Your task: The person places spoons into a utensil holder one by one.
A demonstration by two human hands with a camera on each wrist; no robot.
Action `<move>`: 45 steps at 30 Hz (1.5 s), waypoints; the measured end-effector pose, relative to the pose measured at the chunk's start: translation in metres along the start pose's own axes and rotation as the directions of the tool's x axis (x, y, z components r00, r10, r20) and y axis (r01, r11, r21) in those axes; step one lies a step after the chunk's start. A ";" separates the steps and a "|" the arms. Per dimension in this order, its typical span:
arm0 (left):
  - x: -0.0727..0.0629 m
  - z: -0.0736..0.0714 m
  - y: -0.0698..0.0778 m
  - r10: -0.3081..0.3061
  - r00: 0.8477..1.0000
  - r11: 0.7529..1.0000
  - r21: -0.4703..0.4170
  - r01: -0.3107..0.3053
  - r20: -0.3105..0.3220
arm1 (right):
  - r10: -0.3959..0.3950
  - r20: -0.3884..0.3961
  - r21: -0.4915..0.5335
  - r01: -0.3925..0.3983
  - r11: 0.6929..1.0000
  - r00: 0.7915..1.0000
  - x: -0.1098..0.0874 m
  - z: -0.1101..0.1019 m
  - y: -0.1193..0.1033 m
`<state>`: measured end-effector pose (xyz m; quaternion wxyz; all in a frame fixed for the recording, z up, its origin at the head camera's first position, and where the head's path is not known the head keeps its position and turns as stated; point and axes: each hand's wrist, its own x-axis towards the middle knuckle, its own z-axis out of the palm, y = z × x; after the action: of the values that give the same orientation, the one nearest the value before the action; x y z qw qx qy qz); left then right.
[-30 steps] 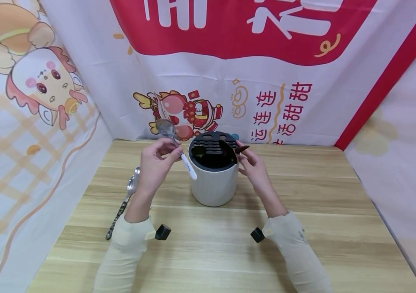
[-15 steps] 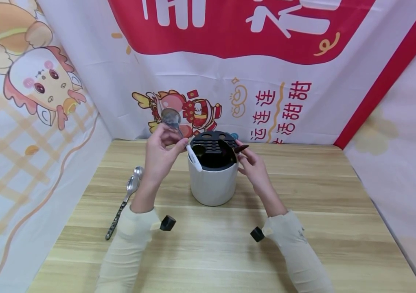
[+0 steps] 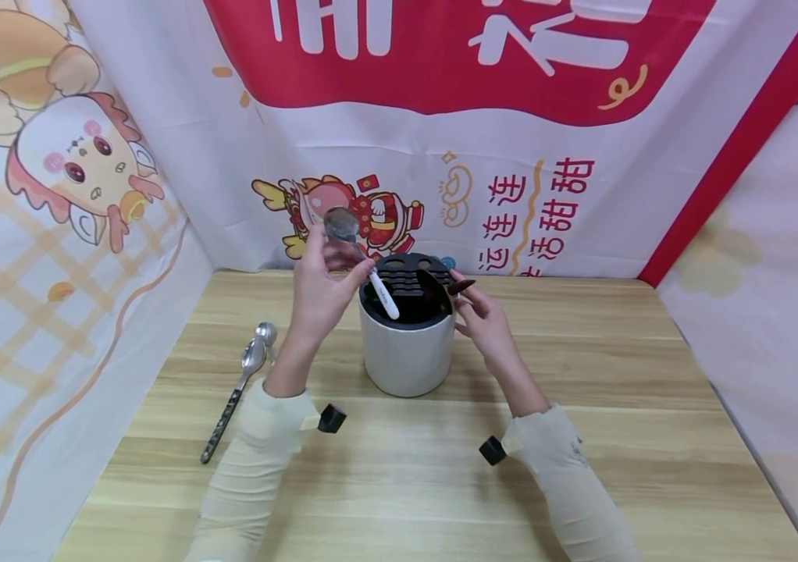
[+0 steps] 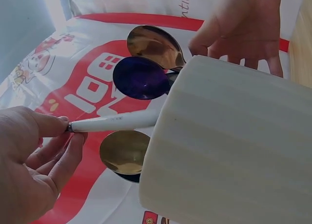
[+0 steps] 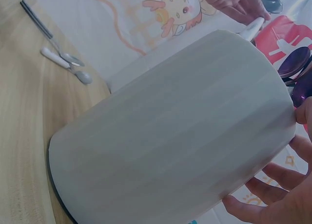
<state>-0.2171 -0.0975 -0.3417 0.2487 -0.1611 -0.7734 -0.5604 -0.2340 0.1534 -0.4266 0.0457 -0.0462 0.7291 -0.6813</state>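
Pinched between my left hand's [image 3: 322,293] thumb and fingers is a spoon [image 3: 384,295] with a white handle and a metal bowl, bowl up. Its handle end points down into the opening of a cream utensil holder [image 3: 407,361] with a black slotted top. In the left wrist view the handle's tip is hidden behind the rim. My right hand [image 3: 485,318] holds the holder's right side near the rim, fingers curved along the wall. Bowls of a purple spoon [image 4: 140,79], a copper spoon [image 4: 153,45] and a gold spoon [image 4: 124,153] stick out of the holder.
On the wooden table [image 3: 582,390], left of the holder, lie a spoon with a dark patterned handle [image 3: 223,425] and a smaller white-handled spoon [image 5: 56,58]. A printed cloth [image 3: 371,133] hangs close behind the holder, and another cloth [image 3: 76,312] rises at the left edge.
My left hand has moved right with the spoon, carrying the white handle from beside the holder to over its opening. The right hand stays on the holder.
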 end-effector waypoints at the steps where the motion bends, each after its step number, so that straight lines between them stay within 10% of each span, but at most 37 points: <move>1: 0.000 0.001 0.000 0.007 1.000 1.000 0.016 -0.007 0.004 | -0.001 0.000 0.001 0.001 1.000 1.000 0.000 0.000 0.000; 22: -0.007 0.011 0.000 0.081 0.989 0.970 0.220 -0.107 0.126 | 0.005 0.006 0.007 -0.005 1.000 1.000 0.001 -0.002 0.001; 32: -0.008 0.016 0.000 0.201 0.942 0.891 0.348 -0.290 0.269 | 0.008 0.011 -0.006 -0.008 1.000 1.000 0.002 -0.002 0.001; 45: -0.006 0.017 -0.002 0.156 0.940 0.880 0.390 -0.271 0.302 | 0.011 0.003 -0.001 -0.011 1.000 1.000 0.002 -0.001 0.001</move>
<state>-0.2168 -0.0822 -0.3505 0.2341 -0.2604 -0.8801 -0.3205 -0.2366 0.1542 -0.4277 0.0508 -0.0433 0.7297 -0.6805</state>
